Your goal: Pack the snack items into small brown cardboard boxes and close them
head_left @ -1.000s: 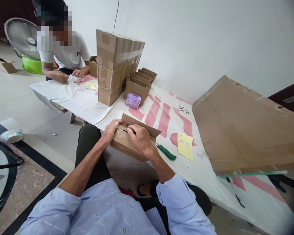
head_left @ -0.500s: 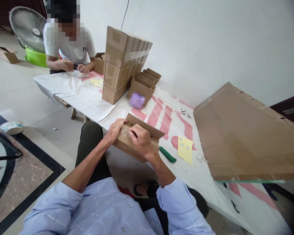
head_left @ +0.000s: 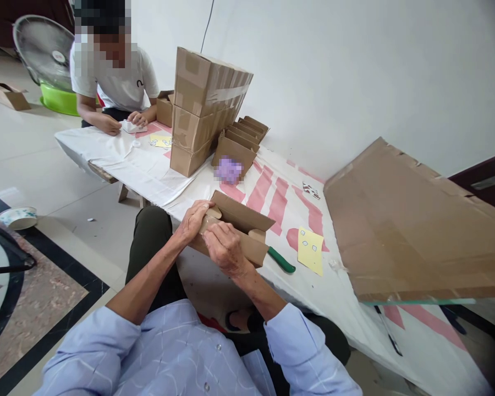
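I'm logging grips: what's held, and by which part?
An open cardboard box: the left hand holds its left end; the right hand is at its near side, exact pinch hidden.

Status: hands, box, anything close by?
Left hand gripping left end of open box. Right hand at its near edge. Far flap raised. Green handle close by box's right end.

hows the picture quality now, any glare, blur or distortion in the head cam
All in the head view: soft light on the white wall, darkening toward the right corners; pale glare on the glossy whitish floor tiles; blurred blades in the round grey fan; pixelation over the purple object; apparent wide-angle stretching near the edges; the open brown cardboard box fairly clear.
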`<state>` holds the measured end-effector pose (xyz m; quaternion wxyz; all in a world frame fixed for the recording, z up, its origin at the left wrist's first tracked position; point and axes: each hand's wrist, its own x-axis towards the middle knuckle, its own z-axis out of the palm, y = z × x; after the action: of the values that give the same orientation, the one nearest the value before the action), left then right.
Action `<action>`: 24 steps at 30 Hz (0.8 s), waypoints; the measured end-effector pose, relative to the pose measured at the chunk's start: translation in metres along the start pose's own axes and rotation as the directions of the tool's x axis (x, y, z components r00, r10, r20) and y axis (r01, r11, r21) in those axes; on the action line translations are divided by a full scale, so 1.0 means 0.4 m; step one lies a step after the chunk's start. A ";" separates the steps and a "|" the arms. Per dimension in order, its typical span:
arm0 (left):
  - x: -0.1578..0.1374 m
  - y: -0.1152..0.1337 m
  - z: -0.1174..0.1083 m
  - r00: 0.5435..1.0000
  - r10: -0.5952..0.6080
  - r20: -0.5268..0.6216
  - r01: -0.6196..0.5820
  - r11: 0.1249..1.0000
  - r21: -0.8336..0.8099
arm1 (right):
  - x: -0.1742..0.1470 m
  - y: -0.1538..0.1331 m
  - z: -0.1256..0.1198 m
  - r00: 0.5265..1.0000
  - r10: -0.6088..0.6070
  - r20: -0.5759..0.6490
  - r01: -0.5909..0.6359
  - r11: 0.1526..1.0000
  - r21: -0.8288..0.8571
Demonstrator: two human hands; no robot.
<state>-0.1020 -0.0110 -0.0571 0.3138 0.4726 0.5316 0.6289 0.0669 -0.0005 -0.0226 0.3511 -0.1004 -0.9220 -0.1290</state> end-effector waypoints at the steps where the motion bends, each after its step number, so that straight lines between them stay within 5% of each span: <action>1: 0.000 0.001 0.001 1.000 -0.001 0.003 0.001 1.000 -0.002 | -0.006 -0.007 0.005 1.000 0.012 -0.003 -0.012 1.000 0.019; 5: -0.002 0.000 0.002 1.000 -0.009 0.007 0.009 1.000 -0.003 | -0.010 0.003 -0.001 0.981 0.193 0.000 -0.192 0.975 0.115; 10: -0.009 -0.001 0.001 1.000 0.006 0.003 -0.006 1.000 0.010 | 0.010 0.041 -0.018 0.904 0.426 0.051 -0.428 0.888 0.166; 16: -0.015 0.001 0.000 1.000 0.013 -0.011 -0.013 1.000 0.012 | 0.012 0.032 -0.011 0.955 0.295 0.038 -0.294 0.955 -0.042; 24: -0.013 0.001 0.003 1.000 0.014 -0.013 -0.014 1.000 0.018 | 0.020 0.049 0.002 0.978 0.202 0.057 -0.197 0.977 -0.075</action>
<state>-0.0992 -0.0154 -0.0581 0.3016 0.4749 0.5362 0.6293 0.0659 0.0191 -0.0147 0.3287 -0.2086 -0.9131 -0.1215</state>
